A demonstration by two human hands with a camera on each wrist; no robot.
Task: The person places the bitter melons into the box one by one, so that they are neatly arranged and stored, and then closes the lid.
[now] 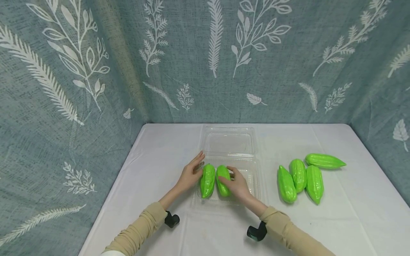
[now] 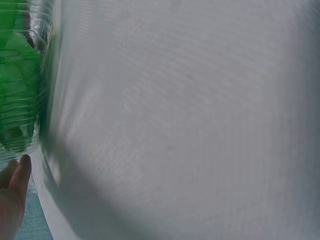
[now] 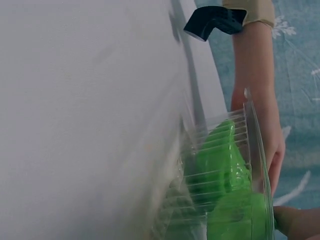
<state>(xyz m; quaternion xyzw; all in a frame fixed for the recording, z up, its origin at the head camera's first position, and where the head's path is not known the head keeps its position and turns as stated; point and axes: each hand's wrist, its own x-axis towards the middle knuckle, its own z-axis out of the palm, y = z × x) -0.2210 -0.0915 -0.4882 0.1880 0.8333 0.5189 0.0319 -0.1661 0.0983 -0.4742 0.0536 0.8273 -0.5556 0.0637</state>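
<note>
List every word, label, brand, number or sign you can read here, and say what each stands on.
None: no readable text on the green vegetables, the clear plastic container, the white tablecloth or the black wrist devices.
The blue-green curtain bears only white leaf and sprig patterns, no lettering.

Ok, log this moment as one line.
right grip: holds green vegetable in clear container; left grip: at container's left edge; second green vegetable: inside; lid: open; four green vegetables: on table
</note>
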